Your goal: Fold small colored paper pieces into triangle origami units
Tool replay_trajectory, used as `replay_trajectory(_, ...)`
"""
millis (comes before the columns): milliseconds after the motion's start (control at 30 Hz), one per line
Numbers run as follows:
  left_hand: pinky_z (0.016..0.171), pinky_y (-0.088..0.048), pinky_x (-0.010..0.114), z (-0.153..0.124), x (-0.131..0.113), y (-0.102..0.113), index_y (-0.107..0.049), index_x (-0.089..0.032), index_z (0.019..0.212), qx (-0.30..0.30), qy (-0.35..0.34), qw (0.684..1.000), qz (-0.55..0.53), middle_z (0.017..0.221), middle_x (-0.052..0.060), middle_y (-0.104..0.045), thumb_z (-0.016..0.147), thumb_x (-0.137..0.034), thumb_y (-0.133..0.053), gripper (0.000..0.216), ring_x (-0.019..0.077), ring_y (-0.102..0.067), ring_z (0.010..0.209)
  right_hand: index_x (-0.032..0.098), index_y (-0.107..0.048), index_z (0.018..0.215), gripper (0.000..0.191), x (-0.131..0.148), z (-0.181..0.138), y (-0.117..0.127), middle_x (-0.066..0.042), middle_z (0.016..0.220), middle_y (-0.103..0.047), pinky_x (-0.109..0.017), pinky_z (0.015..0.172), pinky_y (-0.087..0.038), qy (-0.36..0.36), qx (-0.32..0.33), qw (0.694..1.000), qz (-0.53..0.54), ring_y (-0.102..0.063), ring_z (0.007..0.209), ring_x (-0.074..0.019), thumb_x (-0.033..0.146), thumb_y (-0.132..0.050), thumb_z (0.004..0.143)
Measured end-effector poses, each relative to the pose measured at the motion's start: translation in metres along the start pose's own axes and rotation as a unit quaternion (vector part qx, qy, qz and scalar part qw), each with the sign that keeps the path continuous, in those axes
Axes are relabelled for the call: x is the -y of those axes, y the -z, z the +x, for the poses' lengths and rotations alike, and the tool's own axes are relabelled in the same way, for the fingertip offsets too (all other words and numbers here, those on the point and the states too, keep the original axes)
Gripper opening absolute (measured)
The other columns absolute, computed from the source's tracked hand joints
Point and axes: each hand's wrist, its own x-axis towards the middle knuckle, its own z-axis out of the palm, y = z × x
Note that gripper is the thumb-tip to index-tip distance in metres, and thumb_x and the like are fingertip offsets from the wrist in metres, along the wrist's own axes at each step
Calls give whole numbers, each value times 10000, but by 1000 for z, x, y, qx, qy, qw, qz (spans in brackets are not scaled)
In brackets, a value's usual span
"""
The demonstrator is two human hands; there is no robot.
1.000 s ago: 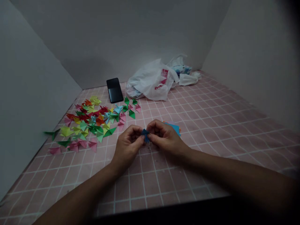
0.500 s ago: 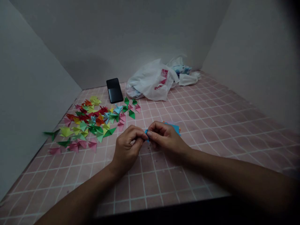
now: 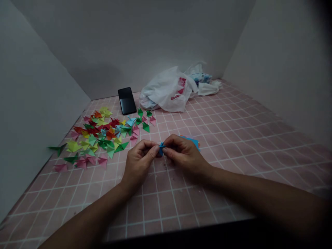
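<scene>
Carefully, the left hand [image 3: 138,164] and right hand [image 3: 184,154] are pinching a small folded blue paper [image 3: 162,148] tightly between their fingertips [image 3: 153,150].

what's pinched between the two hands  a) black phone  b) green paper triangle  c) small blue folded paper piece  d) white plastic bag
C: the left hand and right hand meet at their fingertips on a small blue folded paper piece, which they pinch between them.

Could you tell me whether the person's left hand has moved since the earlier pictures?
Yes, slightly: the left hand sits a little further left, toward the paper triangles, judged against the black phone, which stays put.
</scene>
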Motion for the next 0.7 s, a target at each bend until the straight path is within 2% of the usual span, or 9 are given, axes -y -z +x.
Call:
replay_trajectory(300, 674, -546, 260, 0, -3, -3, -683, -163, 759, -15, -33, 999, 30, 731, 8, -686, 775, -234, -739, 92, 134, -644, 683, 207, -547, 848, 119, -4, 3, 0, 54, 647, -528, -231, 462, -373, -2, 12, 1000, 17, -475, 497, -82, 277, -642, 833)
replay_trajectory(500, 662, -519, 253, -1, -1, -2, -691, -173, 769, -16, -86, 989, 118, 748, 16, -680, 794, -221, -716, 60, 147, -640, 699, 211, -567, 793, 100, -7, 1, 2, 30, 650, -541, -248, 509, -375, 51, -18, 996, -73, -511, 589, -120, 259, -631, 854)
replay_trajectory(600, 642, -506, 249, -2, 1, -1, -680, -185, 791, -16, -112, 982, 149, 763, 14, -662, 818, -213, -696, 43, 143, -633, 693, 207, -574, 808, 99, -6, 0, 2, 29, 642, -542, -252, 515, -384, 65, -12, 993, -102, -511, 572, -115, 261, -605, 885)
replay_trajectory(700, 623, -492, 248, -3, 1, 0, -667, -189, 813, -22, -118, 979, 163, 768, 15, -655, 841, -225, -677, 47, 141, -629, 685, 198, -580, 853, 124, -4, -1, 3, 31, 642, -549, -252, 510, -403, 59, 8, 995, -86, -512, 523, -100, 278, -531, 934)
